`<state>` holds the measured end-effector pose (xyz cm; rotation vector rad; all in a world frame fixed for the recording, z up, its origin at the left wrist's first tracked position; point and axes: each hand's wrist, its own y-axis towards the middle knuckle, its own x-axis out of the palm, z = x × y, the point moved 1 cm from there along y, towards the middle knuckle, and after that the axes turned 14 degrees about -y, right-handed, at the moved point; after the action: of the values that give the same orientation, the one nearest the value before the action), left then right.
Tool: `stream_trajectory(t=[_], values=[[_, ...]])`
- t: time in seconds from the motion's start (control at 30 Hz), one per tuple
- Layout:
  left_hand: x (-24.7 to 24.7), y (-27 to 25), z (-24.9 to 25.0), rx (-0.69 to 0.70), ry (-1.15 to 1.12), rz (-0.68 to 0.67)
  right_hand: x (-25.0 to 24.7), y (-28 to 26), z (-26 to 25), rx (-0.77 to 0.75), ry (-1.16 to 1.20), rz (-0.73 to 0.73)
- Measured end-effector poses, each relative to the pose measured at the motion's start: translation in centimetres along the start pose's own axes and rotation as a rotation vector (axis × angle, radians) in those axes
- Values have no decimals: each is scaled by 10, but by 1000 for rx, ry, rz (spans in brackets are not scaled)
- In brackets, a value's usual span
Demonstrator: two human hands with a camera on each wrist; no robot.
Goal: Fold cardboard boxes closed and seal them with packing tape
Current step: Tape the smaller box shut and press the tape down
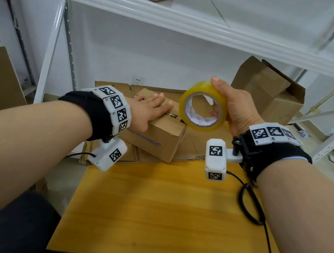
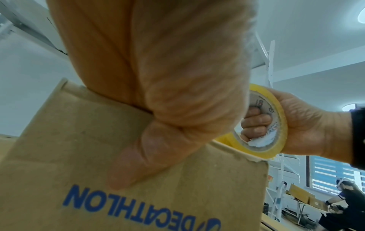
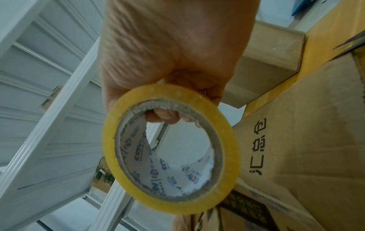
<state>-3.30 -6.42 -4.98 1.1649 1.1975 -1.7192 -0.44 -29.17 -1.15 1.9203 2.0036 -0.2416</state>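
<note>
Small brown cardboard box [image 1: 156, 133], flaps down, blue lettering on its side.
Left hand [image 1: 145, 107] presses flat on its top; right hand [image 1: 235, 110] grasps a yellow tape roll [image 1: 203, 109] above the box's right edge; bare wooden tabletop [image 1: 172, 202] lies nearer.

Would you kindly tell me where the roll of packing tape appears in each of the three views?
Head: roll of packing tape right of centre, gripped by the right hand.
Left wrist: right of centre.
Right wrist: lower centre.
Shared landmark: fingers inside its core.
</note>
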Motion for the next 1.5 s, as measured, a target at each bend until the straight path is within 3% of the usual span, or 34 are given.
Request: stream_trajectory(t=[0.27,0.47,0.83,1.07,1.3,1.5], values=[[-7,3,16,-73,42,32,-5,-3,6,4,1,-9],[4,21,46,62,56,44,-5,-5,4,17,-3,-33],[9,17,37,105,-87,38,-3,3,6,-1,-94,-5],[8,11,41,90,-117,29,-11,1,11,21,-75,67],[8,7,44,88,-123,52,-23,-8,19,62,-99,36],[9,10,56,-25,-167,90,-23,-7,22,92,-136,23]])
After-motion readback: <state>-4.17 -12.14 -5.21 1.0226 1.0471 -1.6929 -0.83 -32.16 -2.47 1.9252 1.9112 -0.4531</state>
